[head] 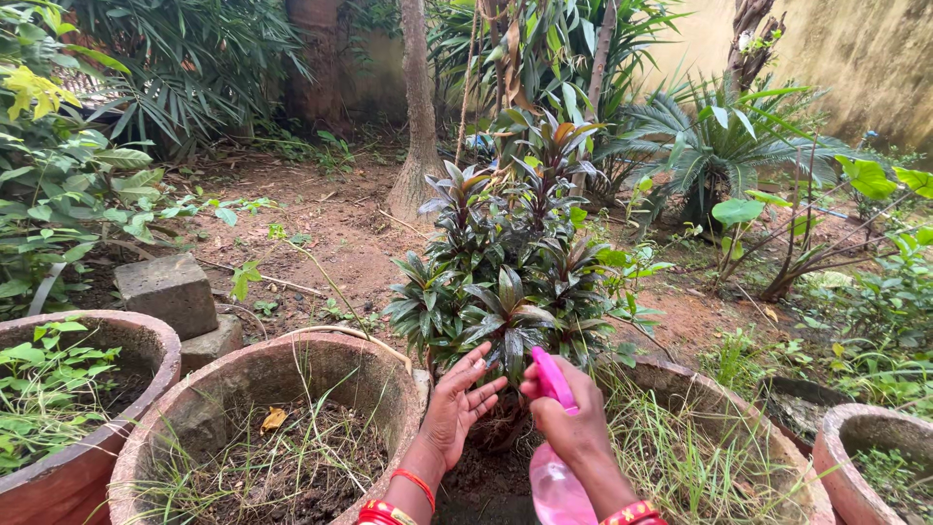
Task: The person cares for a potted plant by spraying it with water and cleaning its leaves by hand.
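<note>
In a walled garden, among round clay pots: a person w/ red bangles on both wrists tends a dark-leaved shrub growing from the middle pot. The right hand is wrapped around the neck of a pink spray bottle, its magenta trigger head pointing up toward the lower foliage; the bottle's clear pink body hangs below the wrist, at the frame's bottom edge. The left hand is spread wide & holds nothing, palm turned toward the plant's base, fingertips just beside the lowest leaves. Soil under the stem looks dark, poss. damp.

Step in hand, judging from the pose: misting the shrub's lower leaves, free hand steadying or parting the foliage. Whether the trigger is being pressed can't be told; no spray is visible. A next move would call for keeping the nozzle aimed at the leaves, not the open palm, & for shifting the left hand to expose leaves not reached.

Nearby: a second clay pot at left w/ sparse grass & a dry leaf, a third at far left w/ small green weeds, a grey stone block behind, a tree trunk & a yellowish wall in the bkgd.
</note>
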